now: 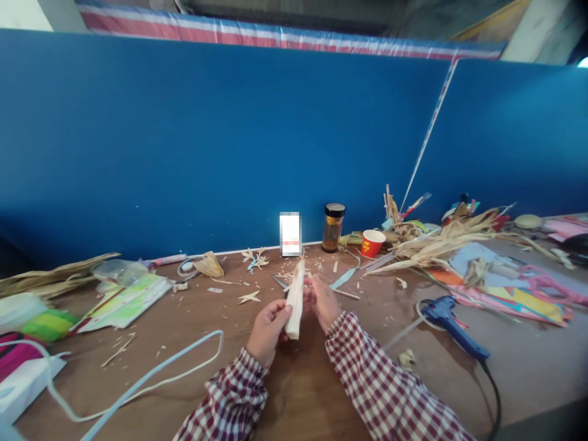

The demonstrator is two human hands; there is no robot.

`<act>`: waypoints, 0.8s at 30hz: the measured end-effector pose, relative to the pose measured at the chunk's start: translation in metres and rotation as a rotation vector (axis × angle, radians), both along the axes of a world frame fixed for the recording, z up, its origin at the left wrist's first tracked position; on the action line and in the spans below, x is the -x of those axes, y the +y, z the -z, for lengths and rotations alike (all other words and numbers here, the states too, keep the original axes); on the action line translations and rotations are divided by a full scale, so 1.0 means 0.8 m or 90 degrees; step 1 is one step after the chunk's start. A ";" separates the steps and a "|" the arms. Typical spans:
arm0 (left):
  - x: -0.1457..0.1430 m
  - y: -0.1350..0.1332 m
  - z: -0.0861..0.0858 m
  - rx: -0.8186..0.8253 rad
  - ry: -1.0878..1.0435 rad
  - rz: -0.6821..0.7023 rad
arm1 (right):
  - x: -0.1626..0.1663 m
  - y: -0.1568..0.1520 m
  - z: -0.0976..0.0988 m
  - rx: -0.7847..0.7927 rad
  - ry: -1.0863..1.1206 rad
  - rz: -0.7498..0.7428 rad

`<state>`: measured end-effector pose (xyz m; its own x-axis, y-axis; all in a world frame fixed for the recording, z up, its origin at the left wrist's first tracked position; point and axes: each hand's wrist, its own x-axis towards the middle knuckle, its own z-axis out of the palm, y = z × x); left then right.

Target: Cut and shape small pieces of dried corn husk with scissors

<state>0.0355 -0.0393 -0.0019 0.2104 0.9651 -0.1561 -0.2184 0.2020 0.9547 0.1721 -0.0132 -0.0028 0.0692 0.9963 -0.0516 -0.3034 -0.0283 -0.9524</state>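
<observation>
Just below frame centre, my left hand (269, 327) closes around the lower end of the pale, cream-coloured rolled husk (295, 300), and my right hand (324, 301) pinches its middle from the right. Its long axis runs up the frame, tip leaning slightly toward the black-lidded amber glass jar (333, 228) beyond.

Soft, even light fills my table (298, 392); hardly a shadow lies under my left hand (269, 327) or right hand (321, 300). The pale roll (295, 300) they hold is fairly sharp. The blue wall (184, 141) dims toward its lower left. The wide lens bows the wall's top edge. The lower right corner goes black. The straw heap (441, 242) looks soft, and a small white box (290, 233) is pixelated.
</observation>
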 end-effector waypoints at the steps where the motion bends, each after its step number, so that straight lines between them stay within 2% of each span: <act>1: 0.002 0.002 0.000 -0.002 -0.016 -0.036 | 0.004 -0.003 0.001 0.011 -0.008 -0.046; 4: 0.005 0.008 0.002 -0.018 -0.019 -0.114 | 0.014 -0.013 0.004 -0.034 -0.108 -0.164; 6: 0.007 0.011 0.007 -0.048 0.012 -0.140 | 0.019 -0.018 0.004 -0.077 -0.158 -0.207; 10: 0.009 0.015 0.015 -0.111 0.087 -0.202 | 0.026 -0.023 0.003 -0.113 -0.187 -0.182; 14: 0.008 0.018 0.013 -0.098 0.087 -0.256 | 0.032 -0.024 0.007 -0.136 -0.200 -0.136; 17: 0.007 0.016 0.005 -0.053 0.030 -0.211 | 0.033 -0.024 0.008 -0.124 -0.197 -0.129; 21: 0.006 0.010 -0.004 0.010 -0.053 -0.081 | 0.025 -0.018 0.006 -0.100 -0.184 -0.064; 24: 0.007 0.011 -0.002 0.015 -0.086 -0.054 | 0.020 -0.014 0.007 -0.094 -0.163 -0.046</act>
<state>0.0300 -0.0305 0.0000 0.1486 0.9768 -0.1541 -0.3619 0.1987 0.9108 0.1559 -0.0242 -0.0083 -0.0105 0.9945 0.1038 -0.0544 0.1031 -0.9932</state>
